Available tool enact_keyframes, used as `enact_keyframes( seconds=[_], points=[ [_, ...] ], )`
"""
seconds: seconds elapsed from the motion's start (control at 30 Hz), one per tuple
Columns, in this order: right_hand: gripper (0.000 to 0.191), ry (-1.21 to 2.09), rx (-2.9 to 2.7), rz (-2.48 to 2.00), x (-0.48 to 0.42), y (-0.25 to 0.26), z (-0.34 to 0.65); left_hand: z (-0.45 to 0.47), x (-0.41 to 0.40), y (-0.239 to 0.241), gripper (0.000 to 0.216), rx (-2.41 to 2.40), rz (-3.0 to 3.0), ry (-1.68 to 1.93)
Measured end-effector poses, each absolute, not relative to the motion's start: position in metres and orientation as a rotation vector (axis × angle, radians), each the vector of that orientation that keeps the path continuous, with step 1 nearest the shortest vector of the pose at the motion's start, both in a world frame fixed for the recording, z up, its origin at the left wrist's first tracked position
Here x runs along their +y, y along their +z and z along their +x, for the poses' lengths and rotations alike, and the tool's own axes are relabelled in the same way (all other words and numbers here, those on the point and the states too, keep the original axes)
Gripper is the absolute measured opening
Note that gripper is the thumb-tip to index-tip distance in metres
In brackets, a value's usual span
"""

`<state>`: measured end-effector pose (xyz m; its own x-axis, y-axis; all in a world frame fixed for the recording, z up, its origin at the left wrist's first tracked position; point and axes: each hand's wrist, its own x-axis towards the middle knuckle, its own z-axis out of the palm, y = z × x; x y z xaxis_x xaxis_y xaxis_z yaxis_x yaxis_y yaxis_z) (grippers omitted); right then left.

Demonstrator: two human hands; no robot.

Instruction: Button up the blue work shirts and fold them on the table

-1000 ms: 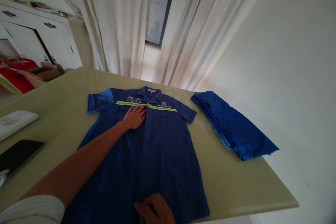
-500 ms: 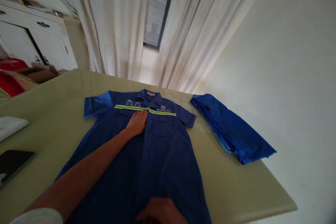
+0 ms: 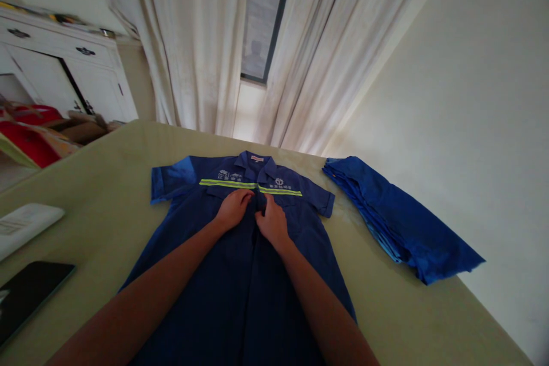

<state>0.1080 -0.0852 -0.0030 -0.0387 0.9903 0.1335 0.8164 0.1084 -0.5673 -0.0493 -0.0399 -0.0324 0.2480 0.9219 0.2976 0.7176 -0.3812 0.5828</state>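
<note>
A dark blue short-sleeved work shirt (image 3: 223, 297) lies front up on the table, collar away from me, with a yellow-green reflective stripe across its chest. My left hand (image 3: 235, 207) is at the front opening just under the stripe, its fingers curled on the cloth of one front edge. Facing it, my right hand (image 3: 273, 222) pinches the other front edge, thumb towards the opening. A small dark gap shows between the two edges below the hands. Any button there is hidden or too small to make out.
Folded blue garments (image 3: 398, 211) lie on the table (image 3: 107, 194) to the right. A phone (image 3: 32, 291) and a white object (image 3: 30, 223) lie at the left. Beyond the table are curtains (image 3: 197, 40), a white cabinet (image 3: 98, 74) and red bags (image 3: 34, 137).
My right hand has moved up from the shirt's lower front to the opening beside my left hand. The left hand has curled its fingers at the edge. The view has shifted slightly.
</note>
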Motion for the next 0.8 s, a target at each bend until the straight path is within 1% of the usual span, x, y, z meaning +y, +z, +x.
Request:
enact_keyframes(
  seconds=[0.1, 0.17, 0.33, 0.43, 0.57, 0.8],
  points=[
    [0.028, 0.569, -1.762, -1.581, -0.076, -0.017, 0.122, -0.051, -0.038, -0.034, 0.036, 1.425, 2.133, 0.891],
    [0.020, 0.643, -1.688, -1.485, -0.076, -0.021, 0.128, -0.053, -0.037, -0.031, 0.036, 1.346, 2.188, 0.794],
    [0.024, 0.788, -1.583, -1.391, -0.073, -0.023, 0.132, -0.070, -0.035, -0.013, 0.019, 1.084, 2.263, 0.538],
    [0.019, 0.879, -1.533, -1.331, -0.069, -0.027, 0.134, -0.078, -0.036, -0.007, 0.024, 0.982, 2.257, 0.462],
    [0.024, 0.888, -1.466, -1.268, -0.065, -0.032, 0.136, -0.077, -0.038, -0.007, 0.016, 0.981, 2.225, 0.477],
    [0.034, 0.994, -1.441, -1.206, -0.065, -0.032, 0.135, -0.070, -0.043, -0.013, 0.015, 1.137, 2.287, 0.563]
  ],
)
